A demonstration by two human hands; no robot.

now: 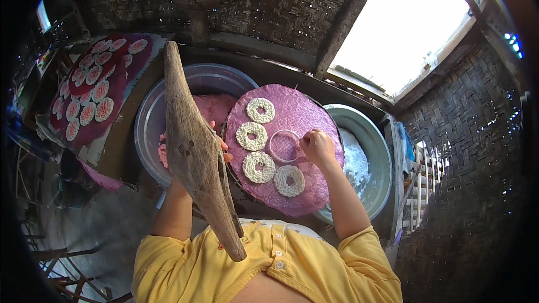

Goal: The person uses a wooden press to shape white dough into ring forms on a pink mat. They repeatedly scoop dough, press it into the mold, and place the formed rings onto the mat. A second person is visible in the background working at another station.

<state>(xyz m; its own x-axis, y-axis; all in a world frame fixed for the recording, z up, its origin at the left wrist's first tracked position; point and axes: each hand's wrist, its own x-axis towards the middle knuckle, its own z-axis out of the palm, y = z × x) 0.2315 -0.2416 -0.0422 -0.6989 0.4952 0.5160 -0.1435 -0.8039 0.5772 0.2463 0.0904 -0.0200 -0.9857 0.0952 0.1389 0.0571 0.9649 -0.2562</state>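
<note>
1. Landmark = purple round mat (pixel 303 113) in front of me. My right hand (pixel 316 146) sits on its right-centre part, fingertips pinched on the rim of a thin ring mould (pixel 284 146).
2. Ring lies flat on the mat, just left of the pinch, no long axis. Right hand is much nearer than left.
3. Four white lacy rings (pixel 259 166) lie left of and below the mould.
4. Right forearm comes up from lower right, wrist bent inward.
5. Left hand (pixel 216 143) at the mat's left edge, mostly hidden by a wooden paddle (pixel 196 146); can't tell its grip.
6. Pink dough basin (pixel 168 112) left of the mat, flour basin (pixel 365 163) right.
</note>
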